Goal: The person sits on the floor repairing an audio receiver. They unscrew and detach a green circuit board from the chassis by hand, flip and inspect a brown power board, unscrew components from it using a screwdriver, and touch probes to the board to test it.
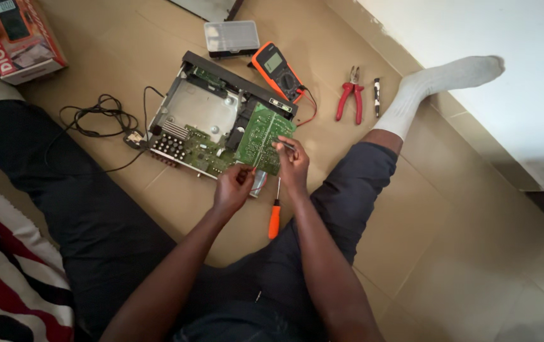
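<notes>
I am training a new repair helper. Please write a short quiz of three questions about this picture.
1. True or false: the left hand holds the green circuit board by its lower edge.
2. What lies on the floor below the right hand?
A. orange-handled screwdriver
B. red pliers
C. pen
3. Which tool touches the open metal case at its far corner?

Key: 1 true; 2 A; 3 the orange meter.

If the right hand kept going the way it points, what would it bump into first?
Probably the green circuit board: the right hand points up-left with a thin tool already at the board's edge. Depth is hard to judge from above.
</notes>
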### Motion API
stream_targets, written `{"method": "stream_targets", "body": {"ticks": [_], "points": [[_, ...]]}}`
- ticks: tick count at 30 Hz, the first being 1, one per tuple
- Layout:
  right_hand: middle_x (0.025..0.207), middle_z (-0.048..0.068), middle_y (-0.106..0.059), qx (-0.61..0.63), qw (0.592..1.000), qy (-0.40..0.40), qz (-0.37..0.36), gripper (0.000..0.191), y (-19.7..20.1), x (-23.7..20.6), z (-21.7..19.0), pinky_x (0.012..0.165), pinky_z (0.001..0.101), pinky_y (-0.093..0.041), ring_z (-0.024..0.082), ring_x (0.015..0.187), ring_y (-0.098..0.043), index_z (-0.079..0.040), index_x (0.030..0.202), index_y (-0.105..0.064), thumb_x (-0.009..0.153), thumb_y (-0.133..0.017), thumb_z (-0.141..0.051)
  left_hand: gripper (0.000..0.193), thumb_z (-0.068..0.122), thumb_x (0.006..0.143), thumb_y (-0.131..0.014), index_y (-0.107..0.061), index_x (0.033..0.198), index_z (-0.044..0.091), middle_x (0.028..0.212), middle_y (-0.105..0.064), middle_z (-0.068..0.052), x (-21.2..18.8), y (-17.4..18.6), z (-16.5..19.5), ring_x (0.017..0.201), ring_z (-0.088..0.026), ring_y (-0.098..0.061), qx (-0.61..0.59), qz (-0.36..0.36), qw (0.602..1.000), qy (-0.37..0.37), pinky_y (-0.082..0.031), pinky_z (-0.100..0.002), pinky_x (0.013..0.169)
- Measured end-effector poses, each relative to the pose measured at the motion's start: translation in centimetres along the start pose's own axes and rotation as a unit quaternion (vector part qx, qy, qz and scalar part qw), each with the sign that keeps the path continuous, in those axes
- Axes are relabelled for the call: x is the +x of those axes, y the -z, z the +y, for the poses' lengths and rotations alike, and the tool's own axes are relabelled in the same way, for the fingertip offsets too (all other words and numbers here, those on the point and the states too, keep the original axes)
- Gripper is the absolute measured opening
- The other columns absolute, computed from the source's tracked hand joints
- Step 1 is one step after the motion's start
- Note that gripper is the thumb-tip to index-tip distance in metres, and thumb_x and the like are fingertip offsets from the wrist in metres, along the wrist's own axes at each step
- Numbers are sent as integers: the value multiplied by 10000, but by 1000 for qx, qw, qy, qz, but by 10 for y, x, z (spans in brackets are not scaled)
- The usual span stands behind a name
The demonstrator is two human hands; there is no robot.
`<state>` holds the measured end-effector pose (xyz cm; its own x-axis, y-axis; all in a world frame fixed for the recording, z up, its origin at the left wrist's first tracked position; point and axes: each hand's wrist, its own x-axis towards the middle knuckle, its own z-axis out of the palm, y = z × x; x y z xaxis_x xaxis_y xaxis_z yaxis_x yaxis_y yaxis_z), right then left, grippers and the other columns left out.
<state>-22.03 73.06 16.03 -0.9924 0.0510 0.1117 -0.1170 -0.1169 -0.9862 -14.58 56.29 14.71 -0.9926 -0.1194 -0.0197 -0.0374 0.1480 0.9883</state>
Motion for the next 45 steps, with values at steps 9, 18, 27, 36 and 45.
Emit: {"method": "stream_targets", "body": {"ticks": [9, 18, 27, 36, 45], "points": [[1085, 129, -755, 13, 999, -21, 21, 306, 6, 50, 4, 917, 309, -536, 172, 1034, -714, 21, 1244, -665, 1031, -686, -198, 174, 101, 926, -713, -722, 1044, -25, 739, -689, -81, 39, -23, 2, 625, -122, -611, 12, 15, 1000, -14, -510, -309, 575], [1057, 77, -700, 35, 999, -10, 19, 141, 29, -27, 7, 931, 338, -560, 183, 996, -676, 3, 1096, -683, 1024, -673, -118, 184, 156, 946, -728, -734, 1044, 0, 847, -739, -164, -36, -25, -7, 718, -234, -687, 93, -33, 994, 45, -554, -375, 663], [1097, 137, -752, -57, 998, -6, 19, 271, -8, 20, 25, 900, 304, -555, 180, 1006, -715, 23, 1254, -643, 1039, -603, -136, 166, 121, 914, -729, -722, 1028, -1, 857, -751, -123, 18, 5, -9, 727, -176, -726, -2, 11, 1000, -9, -580, -328, 661], [1076, 132, -750, -79, 997, 7, 11, 270, -29, 21, 29, 897, 309, -554, 181, 994, -709, 26, 1251, -640, 1047, -586, -142, 155, 106, 910, -727, -719, 1005, -17, 835, -746, -137, 22, 21, -18, 691, -168, -699, 7, 12, 1000, 0, -556, -334, 631], [1070, 133, -752, -87, 996, 16, 13, 280, -16, 12, 32, 892, 303, -556, 174, 992, -711, 23, 1250, -643, 1049, -603, -167, 150, 92, 933, -706, -704, 1029, -23, 868, -753, -124, 9, 11, -15, 741, -149, -722, -40, 1, 999, -3, -580, -318, 664]]}}
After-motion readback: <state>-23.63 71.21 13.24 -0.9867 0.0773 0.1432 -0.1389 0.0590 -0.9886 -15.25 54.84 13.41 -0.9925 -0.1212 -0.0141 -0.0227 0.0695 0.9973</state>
